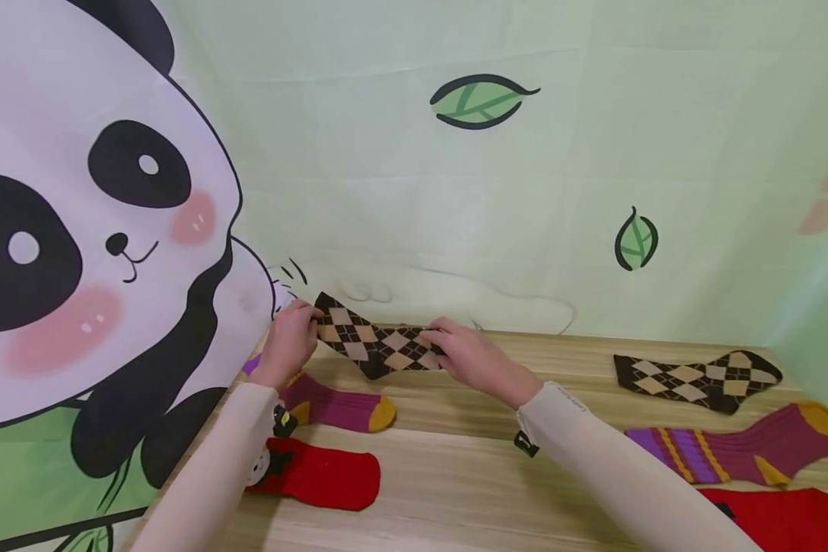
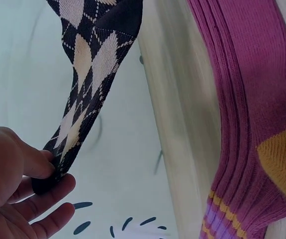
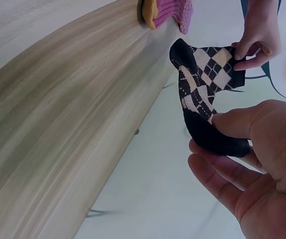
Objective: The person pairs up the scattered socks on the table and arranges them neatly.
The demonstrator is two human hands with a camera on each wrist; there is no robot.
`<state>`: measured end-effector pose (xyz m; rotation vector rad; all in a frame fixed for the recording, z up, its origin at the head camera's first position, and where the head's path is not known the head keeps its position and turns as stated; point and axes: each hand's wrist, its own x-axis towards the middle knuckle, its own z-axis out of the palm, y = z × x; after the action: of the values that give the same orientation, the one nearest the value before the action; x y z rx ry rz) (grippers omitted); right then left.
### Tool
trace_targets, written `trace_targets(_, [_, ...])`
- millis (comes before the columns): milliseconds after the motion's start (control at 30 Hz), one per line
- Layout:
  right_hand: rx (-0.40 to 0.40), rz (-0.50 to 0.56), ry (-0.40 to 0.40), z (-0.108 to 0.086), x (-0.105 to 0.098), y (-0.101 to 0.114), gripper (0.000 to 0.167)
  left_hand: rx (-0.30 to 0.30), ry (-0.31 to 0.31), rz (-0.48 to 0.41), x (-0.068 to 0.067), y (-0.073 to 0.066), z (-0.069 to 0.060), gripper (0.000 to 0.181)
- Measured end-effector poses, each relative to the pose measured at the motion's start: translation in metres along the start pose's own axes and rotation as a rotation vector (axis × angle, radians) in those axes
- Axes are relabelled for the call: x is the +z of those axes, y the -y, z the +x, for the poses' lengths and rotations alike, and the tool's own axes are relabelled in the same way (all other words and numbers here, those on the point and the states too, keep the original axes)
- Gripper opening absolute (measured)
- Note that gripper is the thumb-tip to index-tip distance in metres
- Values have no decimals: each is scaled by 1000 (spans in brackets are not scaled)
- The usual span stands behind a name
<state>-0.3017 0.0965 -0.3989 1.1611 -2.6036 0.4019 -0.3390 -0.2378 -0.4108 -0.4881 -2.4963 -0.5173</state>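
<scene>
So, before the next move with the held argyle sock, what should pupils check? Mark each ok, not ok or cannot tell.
1. Left hand pinches the cuff of the held argyle sock: ok.
2. Right hand pinches its toe: ok.
3. Held argyle sock rests on the wood-grain table: not ok, lifted.
4. Second argyle sock lies at the table's right: ok.
5. Red sock at right matches red sock at left: cannot tell, partly out of view.

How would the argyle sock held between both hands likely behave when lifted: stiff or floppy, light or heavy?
The argyle sock is probably floppy: its knit fabric bends and curves between the left hand and right hand. It's likely light: each hand merely pinches one end. Its knitted texture may resist slipping.
</scene>
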Motion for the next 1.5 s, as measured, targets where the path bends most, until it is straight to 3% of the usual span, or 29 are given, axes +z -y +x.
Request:
trace_targets(667, [-24,-14,-20,-14,-6,4,45,46,-11,-8,-14,-12,-5,22])
trace_targets(1100, [-42,-15,-49,-22,-12,11,44,95,-77,-34,-13,-15,-10,18])
trace_targets(1500, [-47,-14,-64,-30,-18,15,42,94,-87,-41,-16,-21,-12,15])
